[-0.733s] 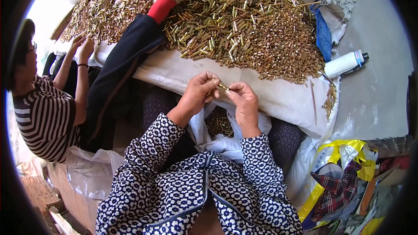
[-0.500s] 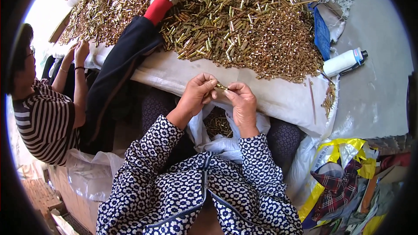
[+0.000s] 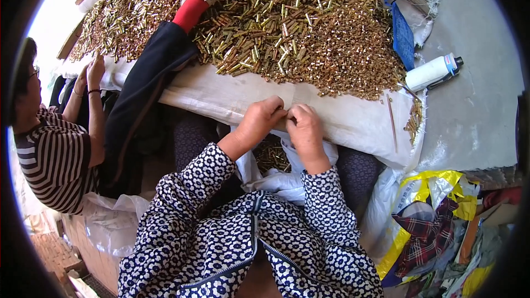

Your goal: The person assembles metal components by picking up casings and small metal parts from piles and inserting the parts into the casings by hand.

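My left hand (image 3: 258, 120) and my right hand (image 3: 306, 132) meet at the fingertips, just over the near edge of the cloth-covered table. Both are closed in a pinch, knuckles turned upward. The small brass-coloured metal piece between them, plainly visible a moment earlier, is now almost wholly hidden by the fingers. Below my hands, between my knees, a white plastic bag (image 3: 287, 183) gapes around a heap of slim metal pieces (image 3: 271, 156). Beyond my hands lies a wide pile of brass-coloured metal tubes (image 3: 281, 36), with many short nut-like pieces (image 3: 353, 58) on its right side.
A co-worker in a striped top (image 3: 55, 160) sits at the left, both hands raised together. Someone's dark-trousered leg (image 3: 149, 77) stretches across the pile. At the right are a blue plastic piece (image 3: 402, 36), a white bottle (image 3: 433, 74), a thin rod (image 3: 392, 124) and a yellow-silver bag (image 3: 406, 215).
Both hands have rolled over so their knuckles face up, and their fingertips have drawn together, covering the metal piece. The whole view has shifted slightly.
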Available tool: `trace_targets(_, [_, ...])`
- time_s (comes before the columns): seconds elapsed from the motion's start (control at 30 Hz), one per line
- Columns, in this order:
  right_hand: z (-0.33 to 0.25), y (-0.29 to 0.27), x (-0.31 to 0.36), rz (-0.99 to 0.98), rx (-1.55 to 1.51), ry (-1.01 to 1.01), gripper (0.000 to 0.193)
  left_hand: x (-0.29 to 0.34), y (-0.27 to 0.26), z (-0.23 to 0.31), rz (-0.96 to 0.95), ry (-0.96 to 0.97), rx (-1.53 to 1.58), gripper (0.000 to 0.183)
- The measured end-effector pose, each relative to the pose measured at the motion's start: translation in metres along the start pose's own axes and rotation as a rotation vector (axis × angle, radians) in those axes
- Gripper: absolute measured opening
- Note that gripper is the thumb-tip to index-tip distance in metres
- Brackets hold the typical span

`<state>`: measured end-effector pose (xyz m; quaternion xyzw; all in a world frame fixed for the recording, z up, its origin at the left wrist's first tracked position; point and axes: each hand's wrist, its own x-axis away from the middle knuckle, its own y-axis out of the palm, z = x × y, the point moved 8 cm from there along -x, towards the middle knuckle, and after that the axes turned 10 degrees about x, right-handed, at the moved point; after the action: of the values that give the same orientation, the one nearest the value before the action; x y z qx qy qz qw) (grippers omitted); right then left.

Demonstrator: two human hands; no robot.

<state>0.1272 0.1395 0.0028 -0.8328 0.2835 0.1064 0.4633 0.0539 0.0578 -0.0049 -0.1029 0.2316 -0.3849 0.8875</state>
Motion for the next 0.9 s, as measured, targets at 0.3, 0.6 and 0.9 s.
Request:
trace_targets(0.3, [0.051, -0.041, -0.016, 0.112, 0.527, 0.161, 0.015, 0.004, 0.013, 0.023, -0.111, 0.090, -0.217, 0.014])
trace_targets(0.6, [0.045, -0.031, -0.021, 0.074, 0.528, 0.058, 0.007, -0.044, -0.073, 0.011, 0.261, 0.231, -0.469, 0.008])
trace_targets(0.9, [0.031, -0.034, -0.014, 0.153, 0.235, 0.037, 0.010, -0.040, -0.057, 0.005, -0.039, 0.088, -0.676, 0.008])
